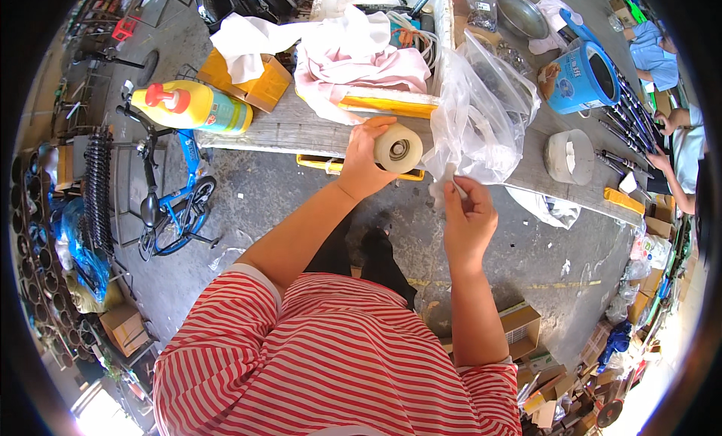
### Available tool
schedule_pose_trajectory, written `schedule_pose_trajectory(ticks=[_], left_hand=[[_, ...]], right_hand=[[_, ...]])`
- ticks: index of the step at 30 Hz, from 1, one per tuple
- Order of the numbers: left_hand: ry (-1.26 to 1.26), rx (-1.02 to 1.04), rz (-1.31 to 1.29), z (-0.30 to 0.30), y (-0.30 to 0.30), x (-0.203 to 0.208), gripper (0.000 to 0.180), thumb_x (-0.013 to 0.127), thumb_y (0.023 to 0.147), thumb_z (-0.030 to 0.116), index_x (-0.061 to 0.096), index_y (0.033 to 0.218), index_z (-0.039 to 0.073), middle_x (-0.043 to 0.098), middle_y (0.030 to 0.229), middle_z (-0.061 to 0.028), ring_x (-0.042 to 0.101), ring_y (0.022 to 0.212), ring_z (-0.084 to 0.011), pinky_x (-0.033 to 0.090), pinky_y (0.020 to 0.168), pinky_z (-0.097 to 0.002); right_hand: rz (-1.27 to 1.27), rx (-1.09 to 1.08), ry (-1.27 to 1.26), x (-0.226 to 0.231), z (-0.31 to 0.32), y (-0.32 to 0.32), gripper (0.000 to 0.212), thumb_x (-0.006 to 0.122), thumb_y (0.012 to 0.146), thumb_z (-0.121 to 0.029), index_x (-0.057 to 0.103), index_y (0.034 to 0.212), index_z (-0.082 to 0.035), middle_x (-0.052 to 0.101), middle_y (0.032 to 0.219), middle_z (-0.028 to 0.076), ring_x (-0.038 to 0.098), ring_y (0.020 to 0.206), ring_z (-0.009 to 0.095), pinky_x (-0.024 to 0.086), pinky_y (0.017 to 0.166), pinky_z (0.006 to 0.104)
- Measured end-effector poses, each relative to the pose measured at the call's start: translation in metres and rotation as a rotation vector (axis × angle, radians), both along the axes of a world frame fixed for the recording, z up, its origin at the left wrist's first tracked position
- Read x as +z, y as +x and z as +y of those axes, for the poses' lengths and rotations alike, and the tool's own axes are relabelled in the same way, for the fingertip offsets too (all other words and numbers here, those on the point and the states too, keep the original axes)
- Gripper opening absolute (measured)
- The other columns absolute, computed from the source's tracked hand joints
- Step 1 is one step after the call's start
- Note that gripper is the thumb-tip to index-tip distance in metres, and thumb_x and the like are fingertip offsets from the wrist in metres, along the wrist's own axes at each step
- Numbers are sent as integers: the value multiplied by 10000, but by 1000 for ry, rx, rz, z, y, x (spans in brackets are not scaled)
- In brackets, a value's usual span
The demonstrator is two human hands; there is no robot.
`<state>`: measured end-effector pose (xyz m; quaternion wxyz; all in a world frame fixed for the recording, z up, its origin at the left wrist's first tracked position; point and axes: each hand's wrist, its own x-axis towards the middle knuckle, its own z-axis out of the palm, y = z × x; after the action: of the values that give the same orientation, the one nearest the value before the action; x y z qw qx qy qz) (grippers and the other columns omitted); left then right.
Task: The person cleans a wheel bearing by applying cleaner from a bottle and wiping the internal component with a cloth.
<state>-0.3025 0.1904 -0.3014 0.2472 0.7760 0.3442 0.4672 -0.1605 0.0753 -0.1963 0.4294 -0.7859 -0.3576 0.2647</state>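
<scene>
My left hand [362, 164] is wrapped round a cream-coloured cylinder [386, 151], its round end facing up with a dark ring and hub in the middle, like a roller. It is held just over the front edge of the wooden table [282, 131]. My right hand [471, 221] pinches the near edge of a clear plastic bag [485, 109] between thumb and fingers. The crumpled bag lies on the table and hangs over its front edge. Whether anything is inside the bag's near part I cannot tell.
A yellow pump bottle [184, 107] lies at the left. Behind are cloths [368, 69] in a white box; a blue bucket [579, 78] and a translucent tub [569, 157] stand right. A blue bicycle [180, 203] is at left. Another person [688, 154] works at far right.
</scene>
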Motion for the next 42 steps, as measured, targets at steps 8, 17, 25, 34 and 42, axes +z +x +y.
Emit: schedule_pose_trajectory(ticks=[8, 17, 25, 34, 42], left_hand=[[-42, -86, -107, 6, -4, -11, 607, 787, 607, 76, 423, 1093, 61, 544, 1148, -146, 546, 1001, -316, 465, 842, -377], [117, -184, -27, 23, -4, 5, 488, 720, 600, 77, 496, 1032, 38, 534, 1027, -116, 528, 966, -314, 456, 838, -391], [67, -278, -57, 31, -1, -2, 510, 735, 587, 83, 488, 1030, 36, 527, 1034, -107, 524, 975, -316, 446, 855, -403], [-19, -451, 26, 36, 3, -7, 523, 749, 585, 81, 510, 1050, 54, 534, 1081, -110, 499, 1042, -325, 413, 908, -401], [-224, -490, 57, 40, -5, 13, 533, 760, 584, 130, 516, 1053, 62, 543, 1063, -127, 493, 1026, -333, 411, 888, -399]], right_hand=[[-582, 344, 295, -28, 49, -37, 220, 663, 682, -11, 651, 900, -38, 625, 808, 87, 601, 688, 251, 490, 605, 314], [-704, 687, 86, -26, 50, -39, 334, 613, 656, -17, 643, 986, -64, 579, 938, 51, 530, 920, 236, 402, 814, 378], [-791, 789, -25, -28, 53, -30, 359, 619, 632, -16, 646, 985, -75, 500, 878, 35, 507, 837, 211, 406, 727, 352], [-1119, 1065, -95, -20, 51, -7, 298, 593, 710, -99, 607, 999, -24, 497, 860, 46, 502, 841, 201, 403, 722, 323], [-408, 700, 15, -18, 51, -26, 346, 679, 661, -77, 580, 987, -12, 510, 938, 83, 506, 886, 284, 432, 765, 397]])
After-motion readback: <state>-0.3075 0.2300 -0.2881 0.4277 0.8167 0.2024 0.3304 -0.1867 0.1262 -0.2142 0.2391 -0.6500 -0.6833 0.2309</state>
